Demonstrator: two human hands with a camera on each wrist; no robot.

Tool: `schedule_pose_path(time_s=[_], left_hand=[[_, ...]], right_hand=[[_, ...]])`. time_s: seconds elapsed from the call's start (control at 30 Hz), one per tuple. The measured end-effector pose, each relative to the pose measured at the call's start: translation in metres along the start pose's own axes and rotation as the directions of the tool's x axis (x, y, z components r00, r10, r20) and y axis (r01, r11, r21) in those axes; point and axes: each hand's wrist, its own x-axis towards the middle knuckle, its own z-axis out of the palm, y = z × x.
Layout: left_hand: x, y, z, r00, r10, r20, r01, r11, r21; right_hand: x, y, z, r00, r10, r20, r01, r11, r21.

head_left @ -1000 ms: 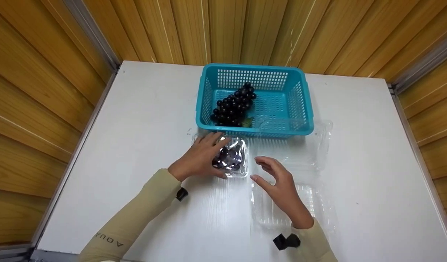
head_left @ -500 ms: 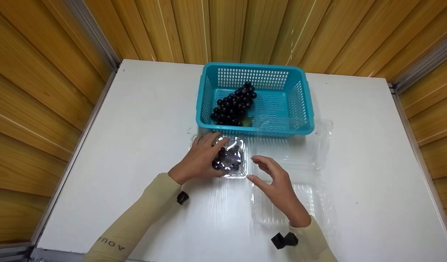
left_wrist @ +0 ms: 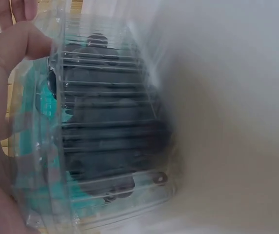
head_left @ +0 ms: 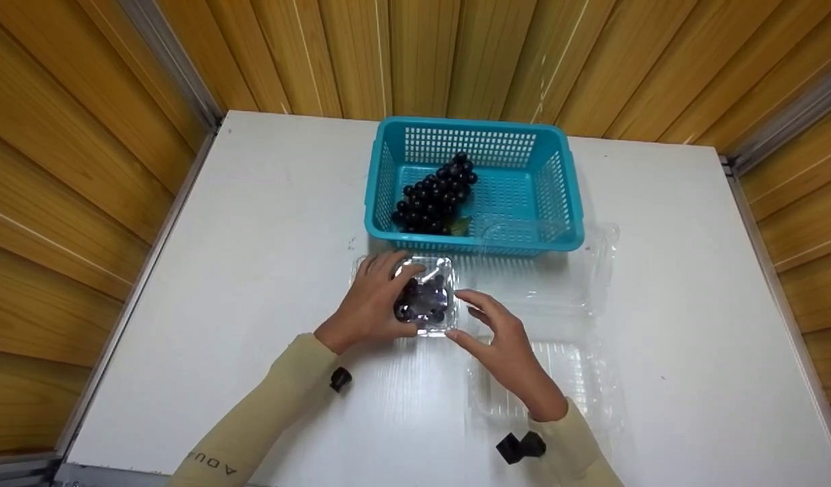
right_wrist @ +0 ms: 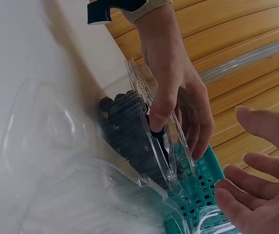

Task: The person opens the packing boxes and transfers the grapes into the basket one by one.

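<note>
A clear plastic clamshell box (head_left: 441, 327) with dark grapes (head_left: 422, 310) inside lies lid-up in front of the basket. My left hand (head_left: 374, 297) grips it from the left, fingers spread over the lid and thumb at the near edge. In the right wrist view that hand (right_wrist: 173, 80) spans the lid. The box's ribbed side (left_wrist: 105, 102) fills much of the left wrist view. My right hand (head_left: 506, 338) hovers at the right edge of the box, fingertips close to the rim. Its fingers are loosely curved and hold nothing.
Behind the box stands a turquoise basket (head_left: 567, 203) with a bunch of black grapes (head_left: 432, 199) and a green leaf. A larger clear container lies opened at the right, its lid (head_left: 547, 287) leaning against the basket and its base (head_left: 571, 368) below my right hand.
My right hand has moved left, up to the edge of the box. The box and my left hand have shifted slightly toward the near side.
</note>
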Motion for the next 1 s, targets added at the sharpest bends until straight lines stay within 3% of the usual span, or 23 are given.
schedule_pose_path(time_s=[0.3, 0.67, 1.0], left_hand=[[-0.002, 0.001, 0.004, 0.994, 0.062, -0.09, -0.062, 0.998, 0.005], [-0.004, 0.0, 0.005, 0.991, 0.058, -0.124, -0.056, 0.998, 0.016], [-0.004, 0.0, 0.006, 0.988, 0.064, -0.141, -0.063, 0.998, 0.013]], right_hand=[[0.006, -0.001, 0.008, 0.998, -0.026, -0.053, 0.026, 1.0, -0.004], [0.009, -0.002, 0.029, 0.999, -0.018, -0.031, 0.012, 0.984, -0.18], [0.015, -0.003, 0.04, 0.999, -0.052, -0.016, 0.046, 0.964, -0.26]])
